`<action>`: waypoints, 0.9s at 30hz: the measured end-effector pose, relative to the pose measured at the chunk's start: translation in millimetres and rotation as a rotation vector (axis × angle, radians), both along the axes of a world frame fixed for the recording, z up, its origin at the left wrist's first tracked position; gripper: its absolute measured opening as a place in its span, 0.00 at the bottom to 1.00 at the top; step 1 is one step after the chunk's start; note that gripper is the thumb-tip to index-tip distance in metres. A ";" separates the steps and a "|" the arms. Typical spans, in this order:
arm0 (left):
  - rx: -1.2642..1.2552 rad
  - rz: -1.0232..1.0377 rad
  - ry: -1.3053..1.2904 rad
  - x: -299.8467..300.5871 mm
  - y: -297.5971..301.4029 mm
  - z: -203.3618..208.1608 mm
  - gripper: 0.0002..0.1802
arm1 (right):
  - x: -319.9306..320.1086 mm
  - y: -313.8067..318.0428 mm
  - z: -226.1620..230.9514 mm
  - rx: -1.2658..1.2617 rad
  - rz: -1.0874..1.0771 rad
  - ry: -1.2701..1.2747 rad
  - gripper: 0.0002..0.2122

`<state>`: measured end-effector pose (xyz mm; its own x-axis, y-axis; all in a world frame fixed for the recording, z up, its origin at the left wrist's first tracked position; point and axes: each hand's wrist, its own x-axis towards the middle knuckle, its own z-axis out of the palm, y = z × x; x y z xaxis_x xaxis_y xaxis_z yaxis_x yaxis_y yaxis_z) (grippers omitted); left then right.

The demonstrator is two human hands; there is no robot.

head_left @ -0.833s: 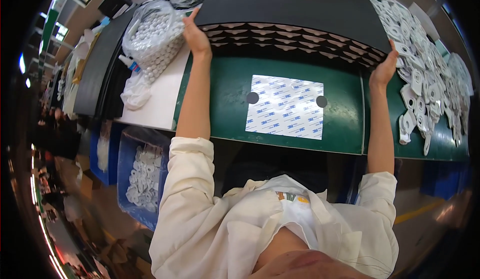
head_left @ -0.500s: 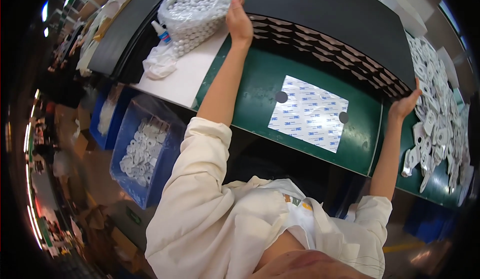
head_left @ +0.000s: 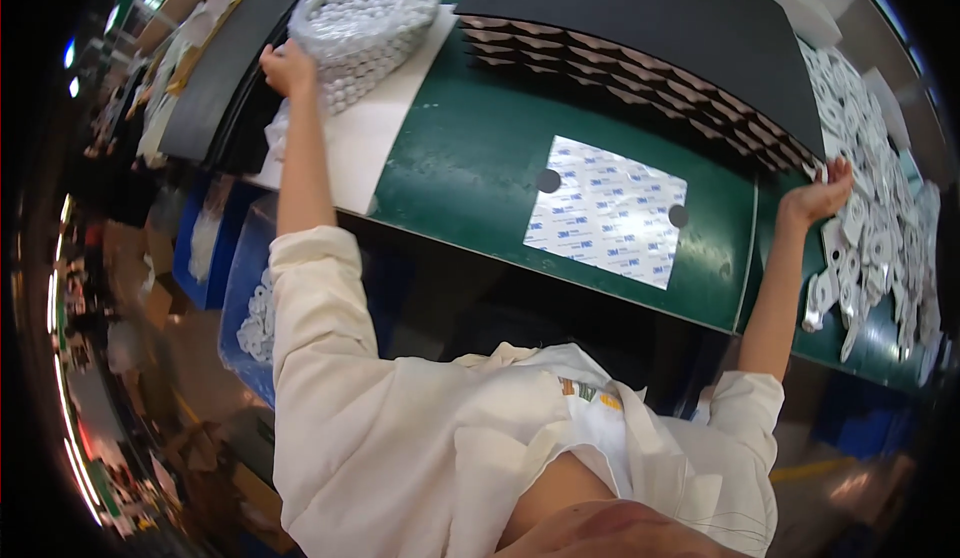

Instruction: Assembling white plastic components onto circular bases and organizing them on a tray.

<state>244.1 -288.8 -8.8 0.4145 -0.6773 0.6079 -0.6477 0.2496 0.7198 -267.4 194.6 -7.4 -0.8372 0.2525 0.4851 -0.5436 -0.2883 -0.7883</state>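
Note:
My left hand [head_left: 288, 66] is at the left side of a clear plastic bag of white beads [head_left: 365, 28], beside a stack of black sheets [head_left: 225, 73]. Its fingers are curled closed, and what they hold is hidden. At the right my right hand [head_left: 820, 196] is by the corner of a black layered stack with scalloped pinkish edges [head_left: 640, 23], next to a heap of white ringed parts [head_left: 875, 208]. Those fingers are bent together, with a whitish bit at their tips too small to name. Between my arms lies a white printed backing sheet [head_left: 610, 213] bearing two dark discs.
The green worktop [head_left: 440, 188] has a white board [head_left: 370, 158] on its left part. Below the left edge stand a blue bin of white parts [head_left: 245, 303] and another blue bin [head_left: 195, 258]. Another blue container [head_left: 860, 408] is low at the right.
My left hand has left the black stack's left end and moved left to beside the bead bag, where a small blue-and-white bottle showed before. My right hand's fingers have curled at the stack's right corner.

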 end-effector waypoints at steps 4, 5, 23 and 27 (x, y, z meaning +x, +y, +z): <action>0.058 -0.028 -0.192 8.4 -5.7 -13.5 0.20 | 3.5 -1.7 1.6 -0.029 -0.004 0.018 0.17; 0.007 0.041 -0.179 7.1 4.8 -7.8 0.20 | 9.6 -0.5 5.6 -0.009 -0.012 0.014 0.17; 0.266 -2.048 0.488 -251.8 304.7 32.4 0.11 | 164.6 -29.1 23.3 0.385 1.664 -0.741 0.27; 0.294 -1.991 0.546 -254.6 303.5 17.0 0.10 | 152.6 -28.4 11.7 0.293 1.548 -0.728 0.18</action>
<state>-10.5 14.7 8.2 -0.7754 -0.3588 0.5196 0.5406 0.0481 0.8399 -114.8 166.2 4.3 -0.2494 -0.9492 -0.1917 0.5368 0.0292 -0.8432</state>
